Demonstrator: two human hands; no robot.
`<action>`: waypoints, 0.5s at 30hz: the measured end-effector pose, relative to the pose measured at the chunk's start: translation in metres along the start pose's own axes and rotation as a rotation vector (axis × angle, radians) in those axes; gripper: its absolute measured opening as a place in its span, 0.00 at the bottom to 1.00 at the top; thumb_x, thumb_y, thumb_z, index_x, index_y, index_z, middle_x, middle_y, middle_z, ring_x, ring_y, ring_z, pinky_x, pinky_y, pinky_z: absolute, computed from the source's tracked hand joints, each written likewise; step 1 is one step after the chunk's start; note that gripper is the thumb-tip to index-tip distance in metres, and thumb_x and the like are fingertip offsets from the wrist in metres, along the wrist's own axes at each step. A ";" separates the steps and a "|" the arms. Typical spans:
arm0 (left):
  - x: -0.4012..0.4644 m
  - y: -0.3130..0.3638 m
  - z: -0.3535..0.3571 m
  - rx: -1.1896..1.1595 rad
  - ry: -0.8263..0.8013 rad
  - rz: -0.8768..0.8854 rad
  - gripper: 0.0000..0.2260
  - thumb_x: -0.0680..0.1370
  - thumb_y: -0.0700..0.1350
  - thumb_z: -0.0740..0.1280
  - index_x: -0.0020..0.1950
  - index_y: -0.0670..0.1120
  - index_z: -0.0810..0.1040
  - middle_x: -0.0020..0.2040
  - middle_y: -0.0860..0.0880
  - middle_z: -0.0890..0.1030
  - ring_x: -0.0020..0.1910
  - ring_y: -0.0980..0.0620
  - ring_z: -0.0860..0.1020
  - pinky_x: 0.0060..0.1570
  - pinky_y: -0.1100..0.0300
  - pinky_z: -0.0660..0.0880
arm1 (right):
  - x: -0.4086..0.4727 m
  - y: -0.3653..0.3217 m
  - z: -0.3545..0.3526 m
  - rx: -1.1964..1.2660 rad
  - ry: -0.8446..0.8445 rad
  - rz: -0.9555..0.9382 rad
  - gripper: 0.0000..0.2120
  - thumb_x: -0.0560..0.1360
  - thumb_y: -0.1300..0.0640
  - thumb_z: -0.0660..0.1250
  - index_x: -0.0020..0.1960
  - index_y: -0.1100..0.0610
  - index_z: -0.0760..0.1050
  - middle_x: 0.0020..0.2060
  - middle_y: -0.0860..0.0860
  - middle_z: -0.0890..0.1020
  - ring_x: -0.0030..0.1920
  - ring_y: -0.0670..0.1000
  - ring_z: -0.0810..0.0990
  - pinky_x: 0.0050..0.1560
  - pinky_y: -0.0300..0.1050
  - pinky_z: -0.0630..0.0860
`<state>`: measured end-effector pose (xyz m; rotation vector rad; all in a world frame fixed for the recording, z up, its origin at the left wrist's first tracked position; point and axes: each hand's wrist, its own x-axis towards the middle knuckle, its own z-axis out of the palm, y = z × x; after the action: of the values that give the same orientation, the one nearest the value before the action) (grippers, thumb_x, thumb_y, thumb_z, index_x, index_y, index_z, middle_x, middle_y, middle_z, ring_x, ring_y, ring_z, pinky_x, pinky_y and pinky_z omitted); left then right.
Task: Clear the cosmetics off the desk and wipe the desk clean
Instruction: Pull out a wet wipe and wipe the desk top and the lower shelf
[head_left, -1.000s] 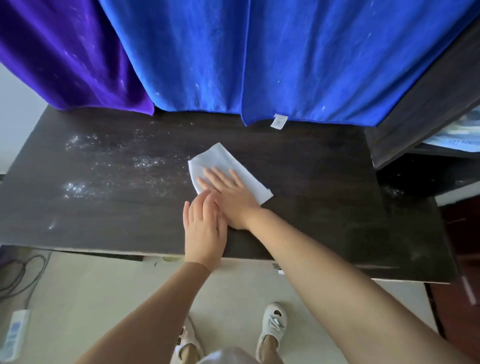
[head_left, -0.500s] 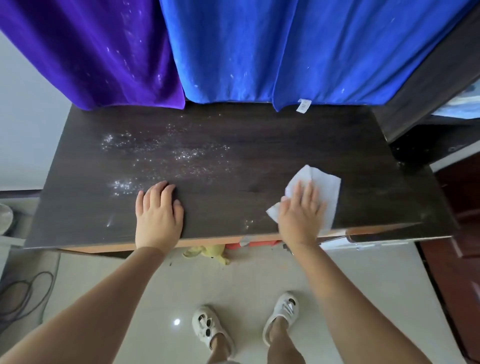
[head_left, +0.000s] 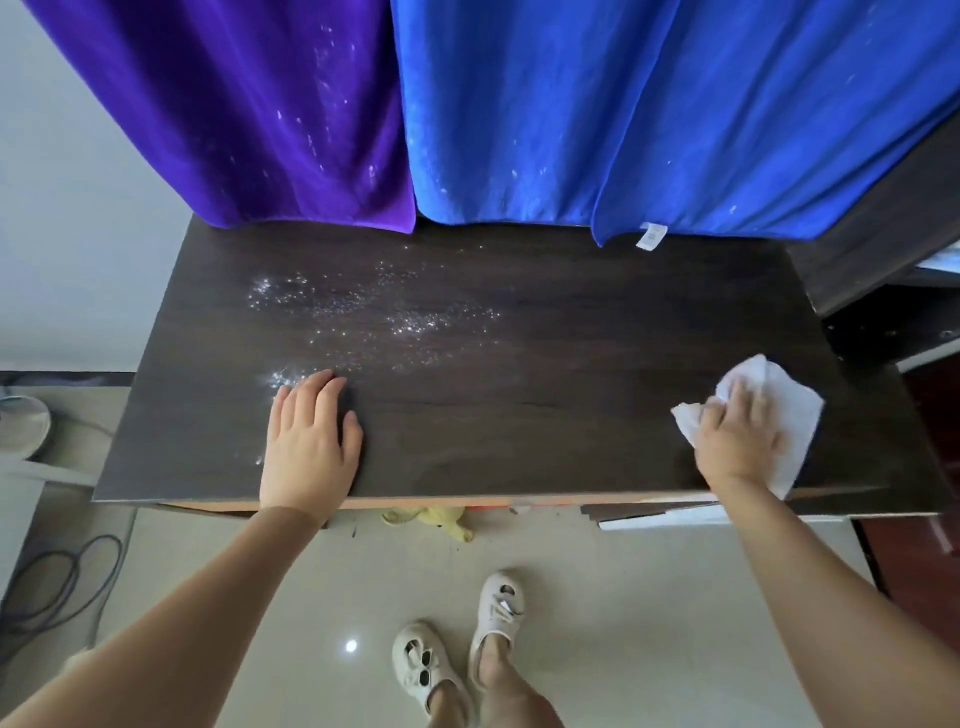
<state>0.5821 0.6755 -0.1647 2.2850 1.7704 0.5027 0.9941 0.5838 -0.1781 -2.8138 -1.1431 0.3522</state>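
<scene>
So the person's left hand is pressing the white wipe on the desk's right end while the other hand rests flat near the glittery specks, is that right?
Not quite. The head view shows the right hand pressing the white wipe on the desk's right end. The left hand rests flat near the glittery specks.

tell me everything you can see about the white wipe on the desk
The thin white cloth-like wipe is crumpled and loosely folded, with soft creases. It lies flat near the front right corner of the dark wood-grain desk, its lower tip reaching the front edge. The right hand presses on its left part with spread fingers, covering much of it. Nothing else touches it, and the glittery powder lies far off on the desk's left half.
</scene>
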 end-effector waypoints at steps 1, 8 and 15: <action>0.000 0.001 0.001 0.007 0.006 0.001 0.20 0.76 0.47 0.51 0.61 0.38 0.71 0.61 0.39 0.74 0.61 0.39 0.70 0.70 0.46 0.58 | 0.001 -0.016 -0.007 0.072 0.023 0.196 0.27 0.79 0.49 0.40 0.74 0.58 0.55 0.76 0.59 0.52 0.76 0.59 0.48 0.73 0.64 0.48; 0.001 0.000 0.002 0.014 0.044 -0.044 0.20 0.76 0.46 0.52 0.63 0.37 0.69 0.63 0.38 0.72 0.62 0.40 0.67 0.70 0.49 0.54 | -0.062 -0.240 0.045 -0.059 -0.115 -0.612 0.26 0.81 0.48 0.44 0.76 0.55 0.42 0.77 0.56 0.43 0.76 0.54 0.40 0.73 0.58 0.36; -0.001 0.004 0.000 0.044 0.048 -0.077 0.20 0.76 0.47 0.53 0.63 0.36 0.69 0.62 0.37 0.73 0.62 0.39 0.67 0.71 0.48 0.54 | -0.037 -0.186 0.030 -0.165 -0.225 -1.134 0.32 0.73 0.42 0.31 0.76 0.49 0.45 0.76 0.48 0.45 0.75 0.47 0.39 0.73 0.51 0.36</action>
<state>0.5854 0.6730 -0.1634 2.2414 1.9027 0.5135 0.8350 0.6908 -0.1698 -1.7697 -2.5923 0.4506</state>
